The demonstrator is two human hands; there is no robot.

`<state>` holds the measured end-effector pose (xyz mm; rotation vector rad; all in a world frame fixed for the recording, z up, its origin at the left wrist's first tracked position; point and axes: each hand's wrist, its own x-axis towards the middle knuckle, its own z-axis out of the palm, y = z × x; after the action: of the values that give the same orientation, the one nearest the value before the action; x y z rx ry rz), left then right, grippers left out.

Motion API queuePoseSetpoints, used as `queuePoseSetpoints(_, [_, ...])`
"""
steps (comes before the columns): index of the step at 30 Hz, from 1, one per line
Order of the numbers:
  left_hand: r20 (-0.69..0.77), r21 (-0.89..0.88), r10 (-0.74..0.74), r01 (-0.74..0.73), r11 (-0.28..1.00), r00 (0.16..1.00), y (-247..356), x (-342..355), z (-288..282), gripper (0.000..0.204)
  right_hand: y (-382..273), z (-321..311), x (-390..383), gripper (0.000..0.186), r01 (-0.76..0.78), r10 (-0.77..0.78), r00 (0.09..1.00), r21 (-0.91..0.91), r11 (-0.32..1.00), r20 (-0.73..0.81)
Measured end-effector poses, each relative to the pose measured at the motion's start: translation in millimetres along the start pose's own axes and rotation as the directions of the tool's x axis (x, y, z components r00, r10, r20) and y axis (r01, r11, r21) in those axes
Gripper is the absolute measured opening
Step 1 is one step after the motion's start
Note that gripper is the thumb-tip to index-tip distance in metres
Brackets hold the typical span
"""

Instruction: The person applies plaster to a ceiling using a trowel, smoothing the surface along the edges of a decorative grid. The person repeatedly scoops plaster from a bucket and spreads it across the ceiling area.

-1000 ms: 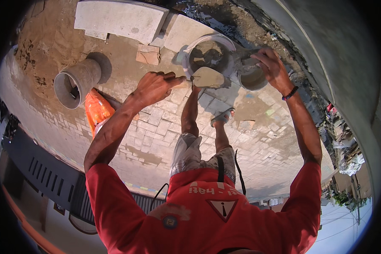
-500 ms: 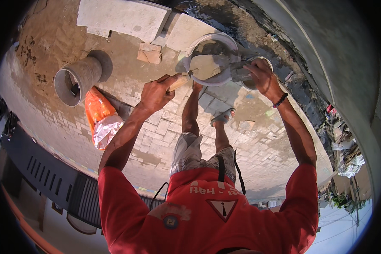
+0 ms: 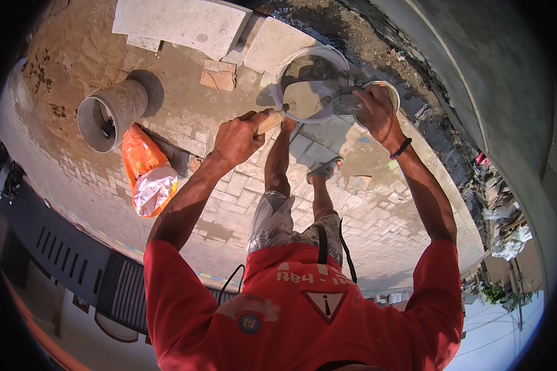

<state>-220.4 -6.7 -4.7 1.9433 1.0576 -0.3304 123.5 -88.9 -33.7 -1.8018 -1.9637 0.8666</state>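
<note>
My left hand (image 3: 238,141) is closed round the wooden handle of a trowel (image 3: 303,99). Its broad, pale blade lies over the near part of a round bucket (image 3: 342,57) with grey wet mix inside. On the other side, my right hand (image 3: 379,114) grips a dark grey flat tool (image 3: 348,104), coated with mix; its exact kind is unclear. The tool's end meets or overlaps the right edge of the trowel blade. Below my right hand stands a second round container (image 3: 395,93), partly hidden by that hand.
An empty-looking bucket (image 3: 99,127) lies on its side at the left, beside an orange sack (image 3: 143,164). Pale slabs (image 3: 182,21) and a broken tile (image 3: 218,75) lie beyond. A concrete wall (image 3: 495,74) rises on the right, with a wet gutter along it.
My left hand and the trowel have shifted a little to the right. My right hand has moved slightly left, bringing the grey tool against or over the blade's edge.
</note>
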Motion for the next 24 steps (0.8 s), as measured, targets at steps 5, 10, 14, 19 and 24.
queuePoseSetpoints(5, [-0.028,-0.067,-0.030,0.028,0.997,0.999,-1,-2,13,0.057,-9,11,-1,0.033,-0.059,0.058,0.997,-0.010,0.998,-0.053])
queuePoseSetpoints(10, [0.006,-0.107,-0.058,0.058,0.993,0.998,2,-1,15,0.055,-8,22,-3,0.034,-0.068,0.065,0.995,-0.033,0.997,-0.076])
queuePoseSetpoints(14, [0.053,-0.189,-0.099,0.108,0.976,0.994,12,1,16,0.054,-11,28,-1,0.039,-0.122,0.115,0.988,-0.063,0.991,-0.098])
queuePoseSetpoints(19, [0.094,-0.464,-0.148,0.175,0.868,0.984,5,2,39,0.048,-11,43,-3,0.038,-0.222,0.205,0.964,-0.093,0.971,-0.168])
queuePoseSetpoints(24, [0.320,-0.714,-0.266,0.415,0.564,0.910,12,-4,48,0.055,-16,49,-8,0.039,-0.336,0.323,0.925,-0.034,0.941,-0.199])
